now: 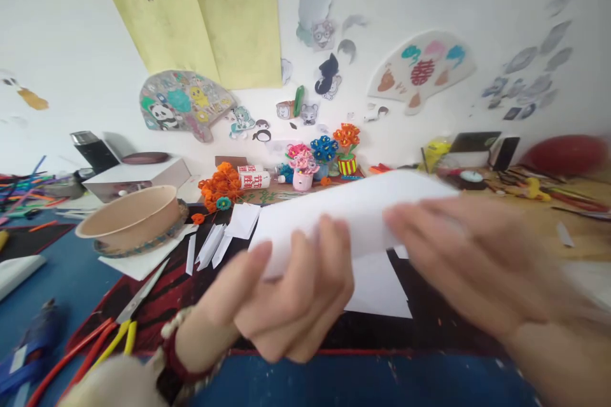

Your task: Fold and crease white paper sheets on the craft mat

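Above the dark mat (pixel 382 334), the left hand (pixel 305 292) and right hand (pixel 463 248) are pinching a white sheet (pixel 363 203) with fingers closed, seemingly only part-shaped, while folded strips (pixel 210 247) are lying nearby.

A craft workspace: 3 bunches of handmade flowers (pixel 324 156) at centre, scissors (pixel 138 299) lower left, 2 decorated fans (pixel 422 70) on the wall.

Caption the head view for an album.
Two hands hold folded white paper above a dark mat, scissors lying left.
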Demonstrator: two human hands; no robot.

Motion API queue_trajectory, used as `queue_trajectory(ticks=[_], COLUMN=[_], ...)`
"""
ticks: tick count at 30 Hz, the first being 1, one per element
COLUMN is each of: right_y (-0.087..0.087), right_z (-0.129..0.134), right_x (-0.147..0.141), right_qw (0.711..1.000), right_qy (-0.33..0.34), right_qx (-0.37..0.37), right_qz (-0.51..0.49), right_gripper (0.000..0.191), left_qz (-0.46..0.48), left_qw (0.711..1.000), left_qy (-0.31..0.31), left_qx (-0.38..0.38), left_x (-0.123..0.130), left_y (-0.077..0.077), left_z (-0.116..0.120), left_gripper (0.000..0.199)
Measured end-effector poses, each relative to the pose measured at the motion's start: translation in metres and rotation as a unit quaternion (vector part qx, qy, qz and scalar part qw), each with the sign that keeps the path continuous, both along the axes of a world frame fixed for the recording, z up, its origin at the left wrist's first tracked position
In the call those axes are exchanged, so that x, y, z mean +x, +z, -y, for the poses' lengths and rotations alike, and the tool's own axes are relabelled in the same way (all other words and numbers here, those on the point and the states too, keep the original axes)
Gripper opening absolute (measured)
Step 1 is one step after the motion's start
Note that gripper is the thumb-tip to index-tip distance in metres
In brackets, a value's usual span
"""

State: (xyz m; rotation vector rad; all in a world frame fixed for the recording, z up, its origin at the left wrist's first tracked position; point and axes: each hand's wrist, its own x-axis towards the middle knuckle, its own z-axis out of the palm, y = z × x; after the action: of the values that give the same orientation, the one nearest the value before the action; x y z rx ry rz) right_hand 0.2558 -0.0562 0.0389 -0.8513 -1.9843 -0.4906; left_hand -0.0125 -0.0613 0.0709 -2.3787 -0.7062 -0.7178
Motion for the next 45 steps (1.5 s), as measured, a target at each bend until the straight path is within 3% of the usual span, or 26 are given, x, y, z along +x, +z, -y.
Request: queue_trajectory(ticks=[2, 3, 6, 9, 14, 18, 21, 25, 30, 35, 42, 45], right_y=[-0.036, -0.052, -0.088, -0.104, -0.111, -0.114, -0.116, -0.120, -0.122, -0.120, -0.126, -0.128], right_z=[0.013, 0.017, 0.020, 0.018, 0.017, 0.014, 0.014, 0.022, 0.029, 0.029, 0.036, 0.035], right_x=[-0.009, -0.015, -0.033, -0.042, -0.038, -0.033, -0.028, -0.024, -0.022, -0.017, -0.002, 0.002], right_qw=[0.991, 0.988, 0.978, 0.976, 0.978, 0.975, 0.968, 0.973, 0.978, 0.966, 0.951, 0.946], right_qy=[0.005, -0.006, 0.020, 0.037, 0.070, 0.082, 0.091, 0.089, 0.086, 0.097, 0.039, 0.041], right_qx=[0.085, 0.087, 0.059, -0.011, -0.056, -0.125, -0.177, -0.168, -0.172, -0.234, -0.304, -0.316], right_qz=[0.103, 0.128, 0.199, 0.213, 0.190, 0.168, 0.154, 0.129, 0.084, 0.049, 0.047, 0.051], right_gripper=[0.035, 0.030, 0.031, 0.039, 0.035, 0.030, 0.026, 0.023, 0.020, 0.020, 0.023, 0.023], left_qz=[-0.079, -0.092, -0.069, -0.058, -0.049, -0.041, -0.046, -0.048, -0.014, 0.017, 0.058, 0.061], left_qw=[0.968, 0.957, 0.986, 0.995, 0.995, 0.991, 0.988, 0.987, 0.986, 0.977, 0.938, 0.931], left_qy=[-0.023, -0.050, -0.042, -0.046, -0.081, -0.070, -0.073, -0.082, -0.045, -0.019, 0.012, 0.023], left_qx=[0.236, 0.271, 0.147, 0.063, -0.038, -0.106, -0.131, -0.131, -0.158, -0.210, -0.342, -0.360], left_x=[-0.001, 0.001, 0.008, 0.012, 0.007, 0.006, 0.006, 0.001, -0.001, 0.000, -0.014, -0.018], left_y=[-0.042, -0.063, -0.114, -0.137, -0.134, -0.126, -0.124, -0.127, -0.133, -0.131, -0.130, -0.131], left_z=[0.011, 0.014, 0.015, 0.013, 0.008, -0.001, -0.003, 0.003, 0.010, 0.010, 0.012, 0.013], left_gripper=[0.027, 0.030, 0.026, 0.023, 0.027, 0.029, 0.028, 0.027, 0.020, 0.016, 0.033, 0.039])
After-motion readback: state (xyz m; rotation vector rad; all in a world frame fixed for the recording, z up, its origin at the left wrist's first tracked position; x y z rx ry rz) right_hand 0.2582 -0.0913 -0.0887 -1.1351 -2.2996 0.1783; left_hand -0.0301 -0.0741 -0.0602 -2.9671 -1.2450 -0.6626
